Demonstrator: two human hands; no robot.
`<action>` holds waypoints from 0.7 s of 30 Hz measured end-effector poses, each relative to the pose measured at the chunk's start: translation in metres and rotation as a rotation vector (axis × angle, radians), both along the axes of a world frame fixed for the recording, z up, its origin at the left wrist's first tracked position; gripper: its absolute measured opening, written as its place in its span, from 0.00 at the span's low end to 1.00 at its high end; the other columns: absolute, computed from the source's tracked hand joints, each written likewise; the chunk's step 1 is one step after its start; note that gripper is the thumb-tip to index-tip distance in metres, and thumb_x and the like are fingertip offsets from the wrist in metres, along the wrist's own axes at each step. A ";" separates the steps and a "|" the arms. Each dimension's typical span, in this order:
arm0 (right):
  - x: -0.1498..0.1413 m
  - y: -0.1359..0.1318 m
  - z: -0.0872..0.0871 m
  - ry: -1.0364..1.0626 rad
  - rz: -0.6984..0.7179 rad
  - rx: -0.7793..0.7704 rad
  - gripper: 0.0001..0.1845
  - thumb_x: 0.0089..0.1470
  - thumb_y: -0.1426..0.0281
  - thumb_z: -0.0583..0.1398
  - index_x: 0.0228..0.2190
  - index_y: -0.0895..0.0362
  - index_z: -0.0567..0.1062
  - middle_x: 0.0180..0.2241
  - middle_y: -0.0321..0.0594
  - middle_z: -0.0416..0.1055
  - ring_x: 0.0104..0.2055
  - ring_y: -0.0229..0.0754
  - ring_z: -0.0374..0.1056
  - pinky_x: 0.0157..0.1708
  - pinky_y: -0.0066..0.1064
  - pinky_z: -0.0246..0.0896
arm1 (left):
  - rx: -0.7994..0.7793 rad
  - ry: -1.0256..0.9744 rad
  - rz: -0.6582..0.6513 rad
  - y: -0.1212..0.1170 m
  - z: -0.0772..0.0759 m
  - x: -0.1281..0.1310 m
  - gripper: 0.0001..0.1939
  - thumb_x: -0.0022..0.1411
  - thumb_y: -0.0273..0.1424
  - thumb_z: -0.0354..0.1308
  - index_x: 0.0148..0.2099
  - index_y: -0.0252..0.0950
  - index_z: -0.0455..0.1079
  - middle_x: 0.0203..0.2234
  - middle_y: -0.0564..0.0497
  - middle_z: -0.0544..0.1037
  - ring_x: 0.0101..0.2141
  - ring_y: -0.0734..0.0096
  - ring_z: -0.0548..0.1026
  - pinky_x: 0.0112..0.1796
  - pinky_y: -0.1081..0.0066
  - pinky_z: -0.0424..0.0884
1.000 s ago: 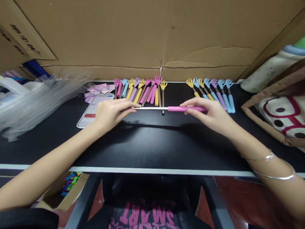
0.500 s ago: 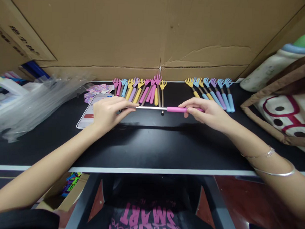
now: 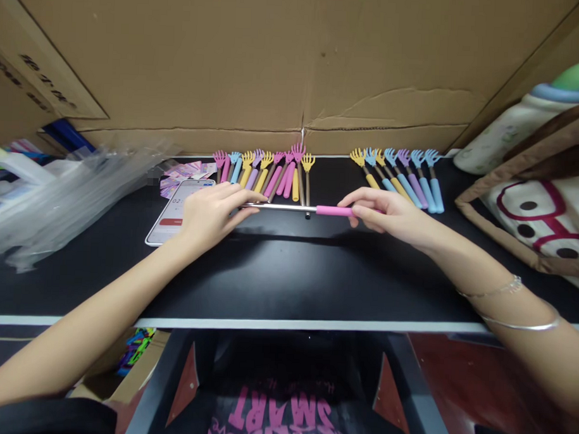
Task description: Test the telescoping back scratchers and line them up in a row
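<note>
A metal rod (image 3: 290,207) with a pink grip (image 3: 332,211) is held level above the black table. My left hand (image 3: 214,211) pinches the bare metal end between thumb and fingers. My right hand (image 3: 382,211) is closed around the right end of the pink grip, partly hiding it. Behind the rod lies a row of small claw-headed back scratchers with pink, yellow, purple and blue parts, such as a pink back scratcher (image 3: 289,179). The nearby yellow-headed back scratcher (image 3: 308,179) has a bare metal shaft. A second group, including a blue back scratcher (image 3: 433,184), lies behind my right hand.
A phone (image 3: 163,228) lies by my left hand, beside purple printed cards (image 3: 181,170). Clear plastic bags (image 3: 72,197) cover the left side. On the right stand a bottle (image 3: 506,136) and a cloth bag (image 3: 488,230). A cardboard wall (image 3: 228,63) closes off the back.
The left fingers have shifted slightly on the rod, and a longer stretch of bare metal shows beside the thumb. My right hand stays almost in place on the pink grip.
</note>
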State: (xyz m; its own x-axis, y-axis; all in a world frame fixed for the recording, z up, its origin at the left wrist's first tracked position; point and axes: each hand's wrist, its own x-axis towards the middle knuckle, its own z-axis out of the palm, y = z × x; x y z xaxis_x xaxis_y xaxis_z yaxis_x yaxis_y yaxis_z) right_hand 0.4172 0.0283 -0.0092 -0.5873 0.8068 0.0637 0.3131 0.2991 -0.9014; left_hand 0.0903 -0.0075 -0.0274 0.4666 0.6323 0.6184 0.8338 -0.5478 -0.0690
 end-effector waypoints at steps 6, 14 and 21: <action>0.002 0.001 0.002 0.001 0.004 0.031 0.18 0.57 0.57 0.60 0.40 0.58 0.72 0.26 0.36 0.73 0.19 0.29 0.55 0.18 0.25 0.50 | -0.104 0.042 0.044 0.003 0.001 -0.005 0.19 0.72 0.42 0.44 0.43 0.41 0.75 0.35 0.51 0.81 0.34 0.66 0.78 0.31 0.69 0.63; 0.007 0.007 0.000 -0.065 -0.091 0.133 0.23 0.50 0.54 0.64 0.40 0.57 0.71 0.29 0.40 0.76 0.26 0.37 0.67 0.27 0.30 0.61 | -0.072 0.092 0.064 0.003 0.002 -0.005 0.17 0.72 0.39 0.43 0.45 0.40 0.73 0.36 0.49 0.80 0.37 0.64 0.76 0.38 0.65 0.62; 0.006 0.010 -0.003 -0.007 -0.172 0.115 0.17 0.51 0.54 0.64 0.32 0.55 0.71 0.20 0.33 0.67 0.22 0.35 0.62 0.25 0.30 0.60 | -0.033 0.025 0.099 0.003 0.000 -0.006 0.17 0.71 0.41 0.46 0.45 0.42 0.75 0.33 0.50 0.80 0.33 0.65 0.76 0.36 0.64 0.61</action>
State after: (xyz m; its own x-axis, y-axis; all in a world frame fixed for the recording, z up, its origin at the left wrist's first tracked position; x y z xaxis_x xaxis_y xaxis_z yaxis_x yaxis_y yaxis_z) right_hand 0.4228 0.0386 -0.0118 -0.4423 0.8830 0.1573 0.3746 0.3413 -0.8621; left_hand 0.0847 -0.0044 -0.0272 0.4160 0.6960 0.5853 0.8820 -0.4655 -0.0733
